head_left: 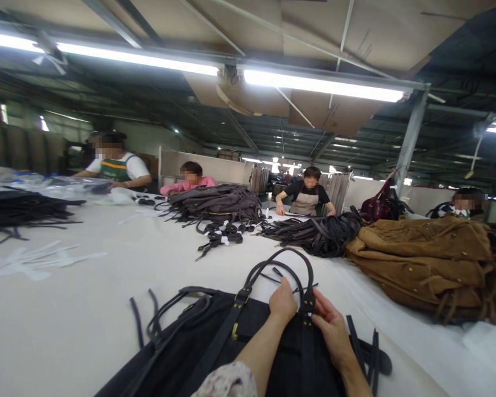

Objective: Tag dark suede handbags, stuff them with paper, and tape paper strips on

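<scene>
Plainly, a black bag (pixel 287 358) is seen at the bottom centre of the frame, laid on a white table (pixel 74 320). Its dull, dark surface is crossed by flat straps, and a gold-coloured pull (pixel 234 331) is set on its front. Two thin handles (pixel 287 251) are raised in arcs, their bases dotted with gold-coloured studs. At their right end, a base is pinched by the right hand (pixel 330 322). The left hand (pixel 283 302) is curled beside it; whether anything is held there cannot be told.
</scene>
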Demonstrator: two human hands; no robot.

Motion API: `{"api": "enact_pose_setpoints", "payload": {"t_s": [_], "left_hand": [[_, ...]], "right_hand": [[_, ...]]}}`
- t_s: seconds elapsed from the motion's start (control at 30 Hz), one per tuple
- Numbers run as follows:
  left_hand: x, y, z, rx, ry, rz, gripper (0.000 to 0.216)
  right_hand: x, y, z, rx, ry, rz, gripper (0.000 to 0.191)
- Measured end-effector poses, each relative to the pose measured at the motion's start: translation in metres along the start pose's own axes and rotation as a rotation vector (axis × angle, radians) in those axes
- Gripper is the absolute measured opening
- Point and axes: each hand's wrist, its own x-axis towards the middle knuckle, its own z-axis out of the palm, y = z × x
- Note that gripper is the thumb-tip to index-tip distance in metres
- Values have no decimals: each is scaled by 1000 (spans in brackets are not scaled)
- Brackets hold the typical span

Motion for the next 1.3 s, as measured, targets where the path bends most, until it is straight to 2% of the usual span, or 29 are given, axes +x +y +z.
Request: {"api": "enact_pose_setpoints", "payload": {"t_s": [0.1, 0.2, 0.3, 0.4, 0.5, 0.57, 0.63, 0.77, 0.87, 1.03, 1.13, 1.17, 1.23, 1.3], "left_hand": [[-7, -3, -3, -57, 56, 41, 63], [-13, -3, -7, -112, 55, 229, 61], [-14, -2, -10, -133, -53, 414, 48], [-7, 0, -14, -132, -175, 491, 37], [3, -6, -22, -122, -166, 484, 22], [6, -17, -29, -95, -109, 433, 26], [3, -34, -36, -57, -56, 375, 30], [-13, -71, -45, 16, 12, 301, 28], [-20, -87, -43, 63, 49, 300, 22], [-21, -94, -35, 87, 124, 372, 31], [-23, -99, -31, 84, 159, 409, 29], [-24, -101, -29, 84, 164, 418, 28], [-25, -104, -27, 82, 173, 431, 25], [-24, -106, -25, 73, 188, 438, 24]], "right_hand": [[-1, 1, -1, -6, -5, 13, 57], [-1, 0, -1, -3, -13, 18, 55], [0, 2, -3, -18, -10, 2, 55], [5, 11, -7, -115, -7, -18, 59], [10, 23, -15, -472, 31, -57, 57], [12, 29, -19, -721, 75, -63, 54], [11, 32, -22, -860, 110, -52, 50], [10, 28, -20, -1039, 144, -20, 40], [24, 18, -15, -1197, 171, 20, 35], [73, 13, 3, -1418, 154, 10, 37], [93, 23, 23, -1483, 128, 80, 55], [97, 27, 30, -1496, 126, 103, 56], [101, 27, 43, -1513, 130, 115, 45], [106, 16, 53, -1527, 147, 89, 32]]}}
